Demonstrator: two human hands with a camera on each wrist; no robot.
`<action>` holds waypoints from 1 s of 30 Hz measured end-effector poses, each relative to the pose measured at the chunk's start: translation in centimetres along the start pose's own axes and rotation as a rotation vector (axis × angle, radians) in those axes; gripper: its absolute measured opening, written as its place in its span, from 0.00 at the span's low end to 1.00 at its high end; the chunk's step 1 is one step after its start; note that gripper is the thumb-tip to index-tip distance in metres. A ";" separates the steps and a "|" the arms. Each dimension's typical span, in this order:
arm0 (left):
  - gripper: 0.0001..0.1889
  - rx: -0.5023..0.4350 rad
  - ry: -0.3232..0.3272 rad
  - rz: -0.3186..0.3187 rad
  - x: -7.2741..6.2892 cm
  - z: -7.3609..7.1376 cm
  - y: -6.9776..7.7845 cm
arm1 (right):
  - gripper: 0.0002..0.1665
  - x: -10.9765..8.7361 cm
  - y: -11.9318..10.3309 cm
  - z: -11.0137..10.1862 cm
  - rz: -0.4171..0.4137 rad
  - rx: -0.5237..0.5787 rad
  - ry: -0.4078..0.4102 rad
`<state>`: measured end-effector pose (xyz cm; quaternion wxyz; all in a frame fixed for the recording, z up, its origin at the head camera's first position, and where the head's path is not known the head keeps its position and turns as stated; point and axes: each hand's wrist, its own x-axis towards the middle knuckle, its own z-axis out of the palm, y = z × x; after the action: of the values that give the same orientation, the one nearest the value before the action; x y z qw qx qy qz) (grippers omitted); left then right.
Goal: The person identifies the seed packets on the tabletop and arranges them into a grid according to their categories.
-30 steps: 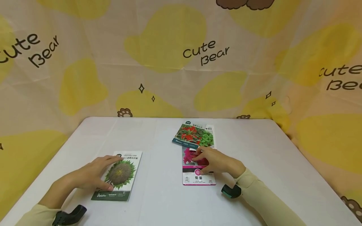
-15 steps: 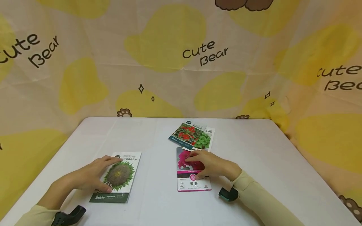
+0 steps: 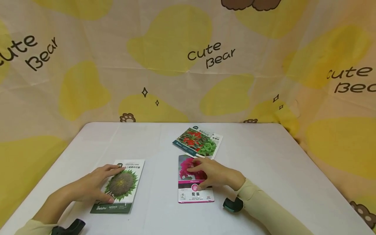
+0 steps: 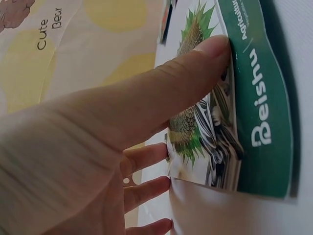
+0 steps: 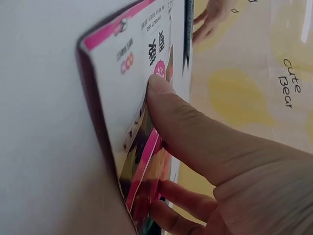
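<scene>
My left hand [image 3: 88, 185] rests on a sunflower seed packet [image 3: 122, 184] at the left of the table. Its thumb [image 4: 195, 63] lies across the picture near the green bottom band, with the fingers spread at the far side. A pink-flowered hollyhock seed packet [image 3: 192, 196] lies flat right of centre under my right hand [image 3: 218, 173]. There the thumb [image 5: 181, 115] presses the packet's printed face and the loosely bent fingertips touch its flower picture. Just behind, a red-flowered seed packet [image 3: 191, 141] overlaps a green-leaf seed packet [image 3: 208, 148].
The white table [image 3: 158, 212] runs back to a yellow-patterned cloth backdrop [image 3: 167, 39] with "Cute Bear" lettering. Black straps [image 3: 233, 205] sit at both wrists.
My right hand and the hollyhock packet have slid left and towards me. The two packets behind have shifted slightly left and turned. My left hand stays on the sunflower packet.
</scene>
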<state>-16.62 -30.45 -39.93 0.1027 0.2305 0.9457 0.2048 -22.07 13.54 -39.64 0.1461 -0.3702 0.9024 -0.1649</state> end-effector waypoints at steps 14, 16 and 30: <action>0.55 -0.006 0.027 0.023 -0.7 0.5 -0.5 | 0.41 0.3 -0.9 0.6 0.008 0.007 0.001; 0.55 -0.007 0.041 0.039 -0.9 0.6 -0.7 | 0.41 0.2 -0.9 0.6 0.011 0.013 0.002; 0.54 0.060 0.173 0.129 -2.6 2.2 -2.4 | 0.41 0.0 -0.7 0.5 0.004 0.009 0.000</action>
<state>-14.69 -32.86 -42.63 0.0004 0.2752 0.9400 0.2017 -21.45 12.97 -39.85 0.1478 -0.3676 0.9025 -0.1686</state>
